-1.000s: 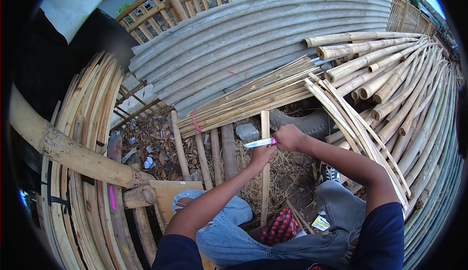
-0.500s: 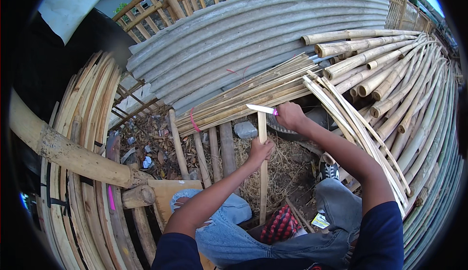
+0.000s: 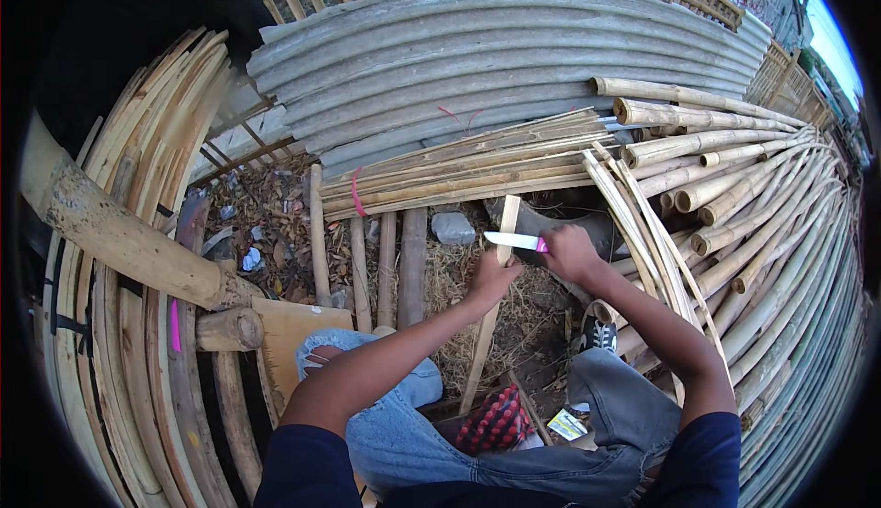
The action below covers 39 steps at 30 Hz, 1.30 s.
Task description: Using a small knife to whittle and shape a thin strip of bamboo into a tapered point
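Observation:
A flat bamboo strip (image 3: 481,347) stands tilted between my knees, its lower end near the ground. My left hand (image 3: 494,280) is wrapped round its upper part, with the top end sticking out above the fist. My right hand (image 3: 571,253) grips a knife (image 3: 514,240) by its pink handle. The pale blade points left and lies across the strip just above my left hand, seemingly touching it. Most of the handle is hidden in my fingers.
Behind my hands lies a tied bundle of bamboo strips (image 3: 459,167) before a corrugated sheet (image 3: 514,58). Bamboo poles (image 3: 734,191) are piled at right, with loose strips (image 3: 647,233) leaning nearby. Long slats (image 3: 138,324) and a thick bamboo beam (image 3: 128,223) stand left. A red-and-black patterned item (image 3: 496,419) lies below.
The knife has come down from the strip's top end to just above my left hand. The strip now leans, its top toward the right. My view has shifted slightly.

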Each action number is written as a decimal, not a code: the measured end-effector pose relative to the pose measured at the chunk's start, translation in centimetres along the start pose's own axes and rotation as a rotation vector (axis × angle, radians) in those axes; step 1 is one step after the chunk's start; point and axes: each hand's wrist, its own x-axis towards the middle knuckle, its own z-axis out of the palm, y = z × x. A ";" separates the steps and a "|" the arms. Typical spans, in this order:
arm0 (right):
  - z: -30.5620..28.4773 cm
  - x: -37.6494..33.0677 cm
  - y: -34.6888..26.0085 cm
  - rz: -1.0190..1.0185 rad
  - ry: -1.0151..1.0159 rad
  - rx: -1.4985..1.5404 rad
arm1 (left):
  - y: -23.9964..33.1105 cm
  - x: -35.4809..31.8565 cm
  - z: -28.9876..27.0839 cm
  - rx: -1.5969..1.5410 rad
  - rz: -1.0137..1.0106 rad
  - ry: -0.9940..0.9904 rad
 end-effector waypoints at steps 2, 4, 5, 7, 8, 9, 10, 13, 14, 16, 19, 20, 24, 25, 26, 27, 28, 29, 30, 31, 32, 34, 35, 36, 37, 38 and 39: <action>-0.7 0.2 -1.3 -0.220 -0.203 -0.137 | -0.2 -0.2 0.5 0.087 0.105 0.077; -1.3 0.8 -2.1 -0.026 -0.013 -0.169 | -0.5 -0.1 0.6 0.067 0.118 0.104; -1.3 1.1 -2.3 0.051 0.095 -0.166 | -0.6 -0.1 0.6 0.117 0.065 0.103; -1.0 1.7 -2.2 0.060 0.081 -0.151 | -1.0 0.1 0.5 0.079 0.099 0.096; -0.5 1.6 -2.2 0.021 0.037 -0.146 | -1.1 0.2 0.5 0.087 0.113 0.079; -0.1 1.7 -2.0 -0.012 -0.007 -0.143 | -1.2 0.4 0.4 0.106 0.098 0.051; 0.4 1.7 -2.0 -0.080 -0.163 -0.149 | -1.3 0.3 0.5 -0.015 0.212 0.074; 1.3 1.8 -2.0 0.016 -0.060 -0.162 | -1.5 0.6 0.0 0.044 0.120 0.046; 1.4 1.8 -2.1 0.074 0.085 -0.112 | -1.5 0.6 -0.3 0.039 0.056 0.047; 1.3 1.8 -2.4 0.128 0.021 -0.070 | -1.6 0.6 -0.5 0.032 0.108 0.057; 0.5 2.2 -2.5 -0.004 -0.037 -0.143 | -1.5 0.4 -0.5 -0.073 0.098 0.031; 0.1 2.3 -2.4 -0.009 -0.125 -0.170 | -1.4 0.5 -0.6 -0.039 0.144 0.045; -0.5 2.5 -2.1 0.142 -0.023 -0.140 | -1.4 0.4 -0.5 -0.063 0.006 0.053; -0.5 2.5 -2.1 0.165 0.064 -0.163 | -1.6 0.4 -0.5 -0.078 0.057 0.034; -0.4 2.4 -2.0 0.123 -0.003 -0.139 | -1.7 0.4 -0.4 -0.075 0.096 0.032; -0.4 2.5 -1.9 0.092 -0.006 -0.146 | -1.8 0.5 -0.4 -0.054 0.107 0.031; -0.4 2.3 -2.0 0.004 -0.185 -0.147 | -1.8 0.5 -0.3 -0.087 0.096 0.010; -0.5 2.5 -1.9 -0.010 -0.098 -0.137 | -1.8 0.6 -0.3 -0.072 0.137 0.043; -0.5 2.4 -1.9 -0.007 -0.085 -0.125 | -1.8 0.7 -0.3 -0.057 0.163 0.052; -0.7 2.6 -1.7 0.004 -0.175 -0.103 | -1.8 0.6 -0.3 -0.040 0.117 0.035; -0.7 2.5 -1.7 0.103 -0.035 -0.057 | -1.8 0.7 -0.3 -0.031 0.111 0.060; -0.7 2.5 -1.6 0.169 -0.017 -0.045 | -1.7 0.5 -0.4 -0.041 0.072 0.008; -0.6 2.4 -1.6 0.129 0.057 -0.063 | -1.7 0.5 -0.3 -0.024 0.027 -0.009; -0.5 2.3 -1.7 0.046 -0.094 -0.076 | -1.6 0.4 -0.3 -0.057 0.045 -0.025; -0.5 2.2 -1.8 -0.042 -0.241 -0.088 | -1.5 0.5 -0.2 -0.087 0.050 -0.024; -0.3 2.1 -2.1 -0.051 -0.216 -0.064 | -1.4 0.5 -0.2 -0.112 0.049 -0.026; -0.2 1.9 -2.3 0.003 -0.120 -0.046 | -1.4 0.4 -0.2 -0.141 0.027 -0.065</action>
